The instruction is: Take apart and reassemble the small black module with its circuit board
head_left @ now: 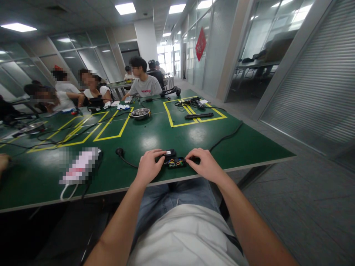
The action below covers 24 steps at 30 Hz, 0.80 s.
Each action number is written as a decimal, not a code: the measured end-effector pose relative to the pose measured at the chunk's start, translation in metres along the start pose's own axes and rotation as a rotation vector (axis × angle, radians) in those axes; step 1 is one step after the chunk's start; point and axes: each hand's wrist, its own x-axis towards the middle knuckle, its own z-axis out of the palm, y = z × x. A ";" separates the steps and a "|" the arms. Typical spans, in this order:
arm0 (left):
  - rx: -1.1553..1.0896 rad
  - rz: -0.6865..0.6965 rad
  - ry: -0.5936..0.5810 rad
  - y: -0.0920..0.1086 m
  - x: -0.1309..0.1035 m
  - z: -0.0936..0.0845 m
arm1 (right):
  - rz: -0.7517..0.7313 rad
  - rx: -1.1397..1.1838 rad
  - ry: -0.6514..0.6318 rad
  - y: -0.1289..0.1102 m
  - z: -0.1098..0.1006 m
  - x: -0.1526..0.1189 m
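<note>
An opened black casing (176, 163) with a circuit board, coils and coloured wires lies near the front edge of the green table. Just behind it is a black cover (169, 152) with a white label. My left hand (151, 163) is at the left end of both, its fingers closed on the cover's left side. At the casing's right end, the thumb and forefinger of my right hand (200, 160) pinch together by a black cable; what lies between the fingertips is too small to make out. A plug (119, 152) on a cable lies left of my left hand.
On the green table (249, 147) stand a metal bowl (140, 113), a black bar (199, 116) and tangled cables inside yellow tape. A blurred pink-white item (80, 166) lies at the left. Several people sit beyond; a hand (4, 161) shows at the left edge.
</note>
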 end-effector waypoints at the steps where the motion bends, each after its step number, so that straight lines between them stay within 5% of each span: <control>1: -0.006 -0.023 0.021 -0.001 0.001 0.001 | 0.002 -0.001 -0.004 0.000 0.000 0.000; 8: -0.157 0.061 0.134 0.003 -0.007 -0.008 | 0.008 -0.002 -0.002 0.000 0.002 -0.001; 15: -0.168 0.317 -0.089 0.016 -0.019 -0.016 | 0.035 -0.011 -0.003 0.000 0.002 -0.001; 24: -0.129 0.342 -0.097 0.018 -0.019 -0.013 | 0.027 -0.016 -0.002 -0.001 0.002 -0.003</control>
